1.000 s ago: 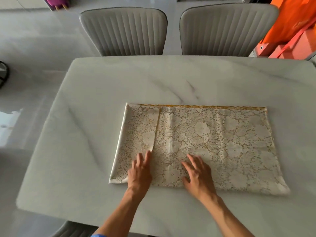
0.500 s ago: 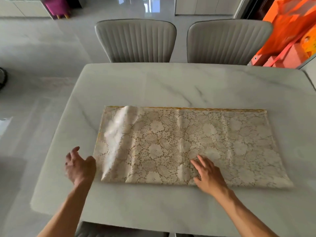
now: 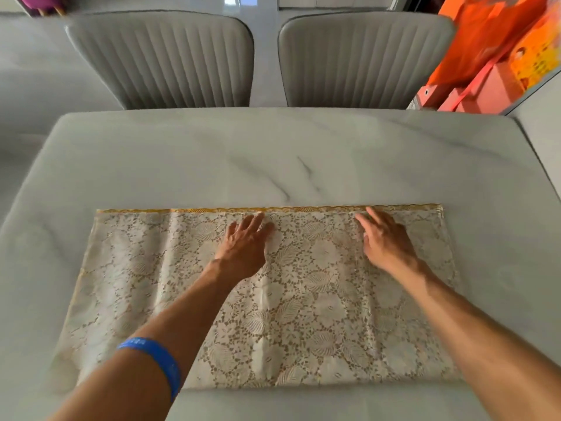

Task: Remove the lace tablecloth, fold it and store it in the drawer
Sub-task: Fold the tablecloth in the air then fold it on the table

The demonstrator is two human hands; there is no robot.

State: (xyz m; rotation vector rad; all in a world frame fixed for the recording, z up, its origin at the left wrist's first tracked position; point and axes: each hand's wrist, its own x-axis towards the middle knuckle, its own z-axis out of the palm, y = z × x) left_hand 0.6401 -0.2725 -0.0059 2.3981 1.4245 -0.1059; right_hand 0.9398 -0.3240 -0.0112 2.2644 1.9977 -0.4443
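Pressing flat, the left hand (image 3: 244,247) and right hand (image 3: 387,243) rest with straight fingers, gripping nothing, near the far edge of the folded cloth (image 3: 303,314) on the table (image 3: 273,159).

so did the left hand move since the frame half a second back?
Yes. The left hand was off the lace tablecloth, past its left edge on the table; now it lies flat on the cloth near the far gold-trimmed edge, toward the chairs.

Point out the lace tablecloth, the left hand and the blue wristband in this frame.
lace tablecloth (image 3: 318,314): head view, on bare lace between the forearms.
left hand (image 3: 243,247): head view, on the back of the hand.
blue wristband (image 3: 158,360): head view, on the band across the left forearm.
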